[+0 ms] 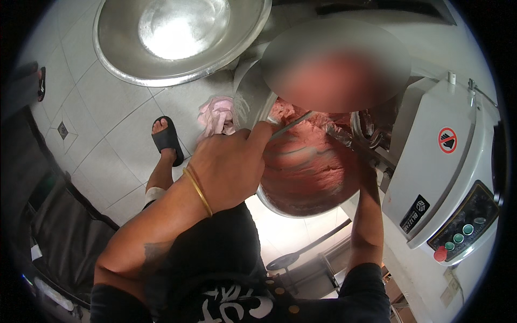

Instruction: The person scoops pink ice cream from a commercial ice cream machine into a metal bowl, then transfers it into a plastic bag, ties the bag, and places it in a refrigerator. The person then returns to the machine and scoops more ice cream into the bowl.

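A large metal mixing bowl [299, 212] with pink-red paste [307, 157] in it lies before me, beside a floor-standing mixer [420, 161]. My left hand [230, 169], a gold bangle at its wrist, is closed on a thin grey tool [293, 124] that reaches over the paste. My right hand [366, 163] is at the bowl's right side near the mixer, mostly in shadow; its fingers are not clear. Close to it, a paste-smeared flat metal piece [341, 135] and the mixer's metal attachment [359, 125] sit over the bowl. A blurred patch hides the bowl's far part.
A wide steel basin [121, 52] stands at the upper left. A crumpled pink cloth [216, 115] lies beside the bowl. The mixer's control panel [464, 222] has green buttons and a red knob. Below the bowl shows a dark long-handled utensil [284, 260]. Another person's foot [41, 84] is at far left.
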`<state>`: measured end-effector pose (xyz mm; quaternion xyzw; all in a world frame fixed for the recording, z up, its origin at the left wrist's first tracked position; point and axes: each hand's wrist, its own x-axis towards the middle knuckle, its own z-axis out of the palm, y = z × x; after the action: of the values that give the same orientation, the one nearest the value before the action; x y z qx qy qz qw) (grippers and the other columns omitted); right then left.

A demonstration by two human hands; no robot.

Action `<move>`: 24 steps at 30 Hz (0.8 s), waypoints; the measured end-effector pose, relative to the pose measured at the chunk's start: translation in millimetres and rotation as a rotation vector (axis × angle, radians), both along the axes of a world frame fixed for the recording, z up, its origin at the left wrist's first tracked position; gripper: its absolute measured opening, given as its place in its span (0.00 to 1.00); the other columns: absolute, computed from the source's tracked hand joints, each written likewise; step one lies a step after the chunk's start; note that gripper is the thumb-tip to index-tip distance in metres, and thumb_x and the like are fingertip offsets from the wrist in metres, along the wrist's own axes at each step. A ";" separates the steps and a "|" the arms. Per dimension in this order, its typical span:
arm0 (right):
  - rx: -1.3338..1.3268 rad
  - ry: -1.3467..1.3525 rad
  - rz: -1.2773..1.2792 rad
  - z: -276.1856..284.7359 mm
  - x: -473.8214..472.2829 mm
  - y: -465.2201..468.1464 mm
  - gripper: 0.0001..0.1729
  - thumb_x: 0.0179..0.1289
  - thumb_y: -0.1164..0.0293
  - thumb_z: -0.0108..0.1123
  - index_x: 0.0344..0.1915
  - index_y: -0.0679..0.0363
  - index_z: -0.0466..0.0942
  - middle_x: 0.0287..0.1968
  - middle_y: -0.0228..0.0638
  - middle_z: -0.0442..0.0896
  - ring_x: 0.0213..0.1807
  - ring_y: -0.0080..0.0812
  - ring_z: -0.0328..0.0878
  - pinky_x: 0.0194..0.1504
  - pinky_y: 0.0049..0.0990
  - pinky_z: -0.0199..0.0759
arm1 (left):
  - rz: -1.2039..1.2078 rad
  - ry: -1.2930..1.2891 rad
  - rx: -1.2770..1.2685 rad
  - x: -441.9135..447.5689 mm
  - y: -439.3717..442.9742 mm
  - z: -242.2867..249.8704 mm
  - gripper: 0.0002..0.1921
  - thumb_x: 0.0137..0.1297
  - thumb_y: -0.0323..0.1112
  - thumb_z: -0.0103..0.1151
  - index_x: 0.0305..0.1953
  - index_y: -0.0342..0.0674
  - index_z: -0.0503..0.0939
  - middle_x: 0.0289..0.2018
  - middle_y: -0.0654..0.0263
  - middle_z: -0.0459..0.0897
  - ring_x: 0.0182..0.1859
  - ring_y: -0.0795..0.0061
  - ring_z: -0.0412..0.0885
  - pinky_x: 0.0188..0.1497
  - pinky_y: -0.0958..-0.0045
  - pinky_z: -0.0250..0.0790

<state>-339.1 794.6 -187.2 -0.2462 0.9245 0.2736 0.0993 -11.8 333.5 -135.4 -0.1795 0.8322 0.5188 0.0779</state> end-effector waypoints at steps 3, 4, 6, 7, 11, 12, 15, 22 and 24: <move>0.033 -0.068 0.002 6.2 -1.7 -3.4 0.22 0.64 0.66 0.66 0.57 0.61 0.80 0.54 0.49 0.87 0.56 0.51 0.86 0.59 0.44 0.81 | 0.004 0.040 -0.005 -2.0 1.6 -2.0 0.14 0.69 0.28 0.55 0.54 0.37 0.70 0.33 0.46 0.84 0.36 0.39 0.85 0.40 0.44 0.76; 0.053 -0.101 0.004 4.1 -0.7 -6.9 0.22 0.65 0.66 0.65 0.57 0.61 0.80 0.54 0.49 0.87 0.56 0.51 0.86 0.59 0.44 0.81 | 0.010 0.043 0.004 -2.9 2.9 -1.7 0.14 0.69 0.28 0.55 0.54 0.37 0.70 0.33 0.46 0.83 0.36 0.40 0.85 0.40 0.44 0.76; 0.087 -0.171 0.021 -7.2 2.7 -17.7 0.22 0.65 0.66 0.65 0.57 0.61 0.80 0.54 0.48 0.87 0.57 0.51 0.86 0.59 0.43 0.81 | -0.007 0.046 -0.021 -5.3 4.7 -0.9 0.16 0.67 0.29 0.55 0.55 0.33 0.71 0.32 0.46 0.85 0.34 0.42 0.86 0.38 0.46 0.79; 0.102 -0.211 0.030 -15.8 5.3 -24.6 0.22 0.66 0.66 0.65 0.57 0.61 0.80 0.55 0.48 0.87 0.57 0.50 0.86 0.59 0.43 0.81 | -0.014 0.049 -0.032 -6.3 5.6 -0.1 0.18 0.66 0.29 0.56 0.55 0.32 0.71 0.32 0.46 0.86 0.33 0.43 0.87 0.37 0.48 0.80; 0.189 -0.279 0.057 -71.1 32.2 -58.7 0.21 0.67 0.67 0.64 0.58 0.61 0.80 0.56 0.48 0.87 0.58 0.49 0.86 0.60 0.42 0.81 | -0.020 0.050 -0.024 -8.3 6.4 1.2 0.16 0.66 0.29 0.56 0.54 0.31 0.71 0.31 0.46 0.86 0.33 0.43 0.87 0.37 0.48 0.80; 0.231 -0.245 0.037 -82.1 40.0 -66.8 0.21 0.67 0.67 0.64 0.58 0.61 0.80 0.56 0.48 0.87 0.58 0.49 0.86 0.60 0.42 0.81 | -0.008 0.062 -0.034 -8.3 6.5 1.0 0.16 0.67 0.29 0.55 0.53 0.31 0.71 0.31 0.46 0.86 0.33 0.43 0.87 0.37 0.48 0.80; 0.397 -0.372 -0.034 -93.2 64.3 -84.4 0.21 0.65 0.68 0.65 0.57 0.61 0.80 0.57 0.46 0.86 0.59 0.49 0.86 0.62 0.41 0.80 | 0.014 0.051 -0.051 -6.4 5.1 0.3 0.15 0.67 0.29 0.55 0.52 0.32 0.71 0.30 0.46 0.86 0.33 0.43 0.87 0.37 0.47 0.79; 0.284 -0.644 0.047 -84.1 112.9 -131.8 0.16 0.67 0.68 0.61 0.51 0.63 0.85 0.51 0.50 0.88 0.57 0.50 0.86 0.59 0.45 0.81 | 0.046 -0.124 -0.040 -1.4 -3.1 10.2 0.10 0.69 0.30 0.55 0.48 0.36 0.71 0.31 0.46 0.85 0.38 0.37 0.84 0.43 0.42 0.73; 0.233 -0.652 -0.037 -87.2 128.5 -152.7 0.17 0.69 0.66 0.60 0.52 0.62 0.86 0.55 0.51 0.87 0.59 0.50 0.86 0.58 0.44 0.83 | 0.050 -0.164 -0.063 -0.5 -6.8 19.1 0.10 0.68 0.30 0.56 0.47 0.37 0.71 0.32 0.46 0.85 0.38 0.36 0.84 0.46 0.39 0.72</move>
<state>-210.5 641.9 -274.4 -0.2910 0.8110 0.2824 0.4216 -12.3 326.8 -116.4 -0.2446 0.8340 0.4780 0.1269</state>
